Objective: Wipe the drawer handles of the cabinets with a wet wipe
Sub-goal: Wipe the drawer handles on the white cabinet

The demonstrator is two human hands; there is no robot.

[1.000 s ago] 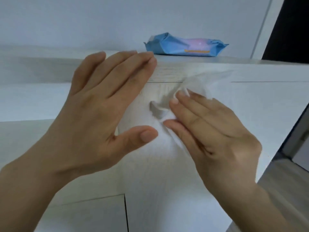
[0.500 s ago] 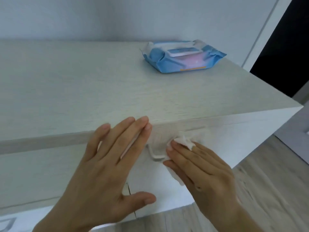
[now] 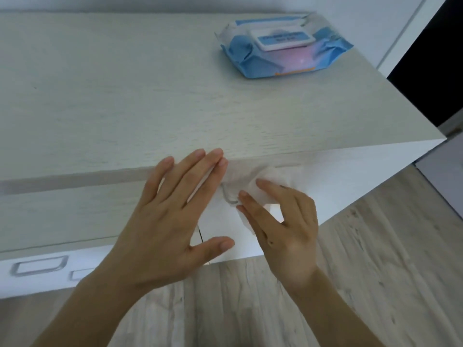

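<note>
A: You are bunching the wet wipe [image 3: 271, 175] in your right hand [image 3: 283, 229]. Your fingers are curling over it and pressing it onto the drawer handle [image 3: 229, 197], just under the top edge of the cabinet [image 3: 125, 101].

B: Only the left end of that metal handle is showing beside your fingertips. The wipe is covering the rest, and a loose flap is trailing down under your palm.

A: Your left hand [image 3: 170, 221] is holding nothing. It is lying wide and flat on the drawer front [image 3: 75, 209], with the fingers straight and the thumb spreading out to the right. The fingertips are reaching the cabinet's front edge just left of the handle.

B: Your two hands are sitting close together but not touching, with the handle's end showing between them.

A: At the far right of the cabinet top, the blue pack of wet wipes [image 3: 283, 53] is lying flat with its white lid facing up, well apart from your hands.

B: Lower down at the near left, two more handles [image 3: 40, 265] are peeking out on a lower drawer. Your left forearm is partly hiding the second one.

A: The pale wood-look floor [image 3: 363, 271] is showing beneath your wrists.
</note>
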